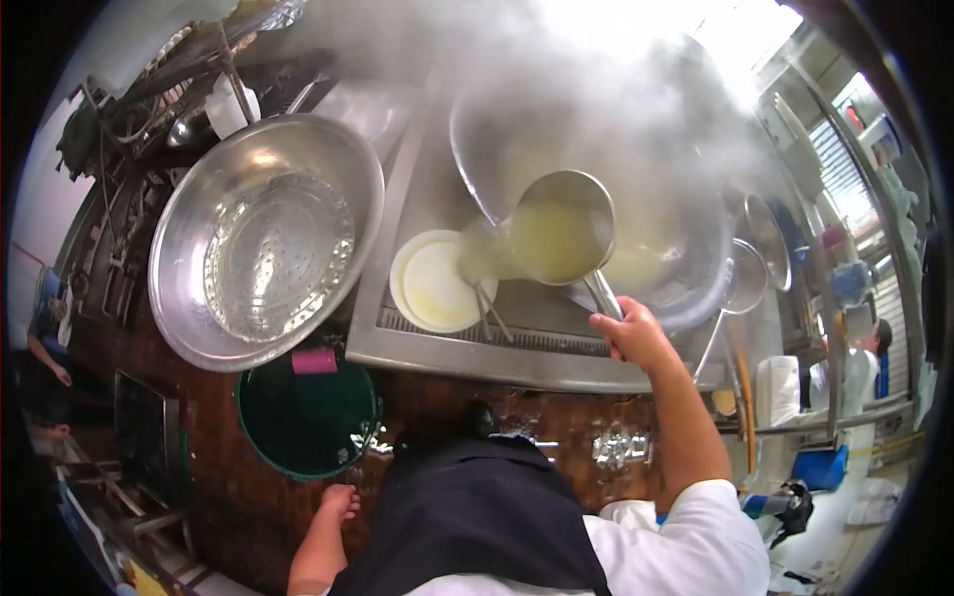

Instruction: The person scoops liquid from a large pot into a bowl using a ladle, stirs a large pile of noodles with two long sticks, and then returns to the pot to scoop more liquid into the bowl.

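My right hand [634, 335] is wrapped round the handle of a metal saucepan [562, 226] with pale yellow liquid in it. The saucepan is over the near edge of a large steaming vat [686, 298], which holds similar liquid; steam hides its far side. Left of the saucepan, a white bowl [427, 288] sits on the metal counter, with a blurred round utensil [487, 250] at its right edge. My left hand [343, 500] hangs low by my apron, fingers curled with nothing visible in them, just below a dark green bucket [308, 417].
A wide metal basin [363, 238] stands at the left, above the bucket. Round strainers [745, 278] hang right of the vat, beside a long wooden handle [743, 397]. The brown floor [537, 417] looks wet. Another person's hand [62, 374] shows at far left.
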Demonstrator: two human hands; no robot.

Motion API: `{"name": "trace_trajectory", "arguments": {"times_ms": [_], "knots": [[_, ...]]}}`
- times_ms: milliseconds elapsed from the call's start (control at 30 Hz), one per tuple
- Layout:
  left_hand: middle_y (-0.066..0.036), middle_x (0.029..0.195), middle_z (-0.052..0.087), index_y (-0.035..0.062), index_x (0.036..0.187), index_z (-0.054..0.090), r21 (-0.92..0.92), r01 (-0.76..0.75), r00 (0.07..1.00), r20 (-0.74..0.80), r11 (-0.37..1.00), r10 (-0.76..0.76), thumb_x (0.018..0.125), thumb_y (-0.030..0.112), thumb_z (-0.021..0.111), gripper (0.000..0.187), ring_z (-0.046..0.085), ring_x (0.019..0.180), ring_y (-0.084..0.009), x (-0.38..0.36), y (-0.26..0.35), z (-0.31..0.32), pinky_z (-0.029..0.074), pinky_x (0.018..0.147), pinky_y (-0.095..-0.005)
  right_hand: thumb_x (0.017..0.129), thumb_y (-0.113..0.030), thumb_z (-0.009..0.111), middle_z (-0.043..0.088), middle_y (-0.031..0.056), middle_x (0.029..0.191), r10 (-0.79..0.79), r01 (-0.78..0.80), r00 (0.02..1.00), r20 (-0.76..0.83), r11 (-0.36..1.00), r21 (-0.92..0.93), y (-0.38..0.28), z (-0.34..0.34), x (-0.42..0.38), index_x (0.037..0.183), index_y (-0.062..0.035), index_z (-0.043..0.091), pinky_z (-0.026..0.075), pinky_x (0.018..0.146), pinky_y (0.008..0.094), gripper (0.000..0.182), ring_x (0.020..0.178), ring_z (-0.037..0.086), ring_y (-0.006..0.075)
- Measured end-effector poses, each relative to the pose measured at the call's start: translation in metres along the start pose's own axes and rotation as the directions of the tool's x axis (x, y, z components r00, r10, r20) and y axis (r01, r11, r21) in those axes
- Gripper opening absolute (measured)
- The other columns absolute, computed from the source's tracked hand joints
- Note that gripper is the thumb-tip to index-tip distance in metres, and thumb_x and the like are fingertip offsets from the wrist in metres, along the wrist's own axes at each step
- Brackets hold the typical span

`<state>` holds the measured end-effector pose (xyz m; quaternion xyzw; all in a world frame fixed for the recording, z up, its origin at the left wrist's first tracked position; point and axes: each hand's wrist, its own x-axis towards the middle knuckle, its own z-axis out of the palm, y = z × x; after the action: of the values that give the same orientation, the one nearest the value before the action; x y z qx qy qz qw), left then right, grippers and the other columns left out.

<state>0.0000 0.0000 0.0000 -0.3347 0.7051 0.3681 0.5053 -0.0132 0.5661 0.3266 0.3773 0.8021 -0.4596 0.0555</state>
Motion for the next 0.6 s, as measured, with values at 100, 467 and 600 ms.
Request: {"name": "trace_trajectory", "arguments": {"times_ms": [100, 467, 600], "knots": [[-0.005, 0.086, 0.063, 0.0100, 0.108, 0.056, -0.029, -0.007, 1.000, 0.029, 1.000, 0.008, 0.091, 0.027, 0.054, 0.024, 0.060, 0.067, -0.0160, 0.001, -0.006, 0.002, 0.048, 0.055, -0.0334, 0.080, -0.022, 0.069, 0.052, 0.0011, 0.060, -0.033, 0.031, 0.998, -0.044, 0.998, -0.057, -0.009, 0.003, -0.011, 0.100, 0.0000, 0.056, 0.039, 0.038, 0.0247, 0.032, 0.041, 0.049, 0.0095], [-0.003, 0.080, 0.061, 0.0102, 0.105, 0.056, -0.034, -0.038, 0.998, 0.040, 0.999, 0.039, 0.091, 0.025, 0.053, 0.021, 0.057, 0.061, -0.0139, 0.002, 0.006, -0.001, 0.045, 0.049, -0.0304, 0.079, -0.019, 0.068, 0.052, 0.0010, 0.062, -0.111, 0.100, 0.987, -0.112, 0.990, -0.097, -0.015, 0.010, -0.014, 0.100, 0.0008, 0.057, 0.040, 0.040, 0.0251, 0.031, 0.043, 0.049, 0.0080], [-0.003, 0.079, 0.061, 0.0101, 0.104, 0.057, -0.015, -0.039, 0.999, 0.018, 0.999, 0.040, 0.091, 0.024, 0.052, 0.020, 0.056, 0.059, -0.0140, -0.003, 0.008, -0.002, 0.044, 0.048, -0.0296, 0.077, -0.025, 0.067, 0.062, 0.0121, 0.079, -0.156, 0.110, 0.978, -0.135, 0.948, -0.297, -0.012, 0.007, -0.011, 0.105, -0.0024, 0.058, 0.049, 0.067, 0.0355, 0.037, 0.070, 0.061, 0.0240]]}}
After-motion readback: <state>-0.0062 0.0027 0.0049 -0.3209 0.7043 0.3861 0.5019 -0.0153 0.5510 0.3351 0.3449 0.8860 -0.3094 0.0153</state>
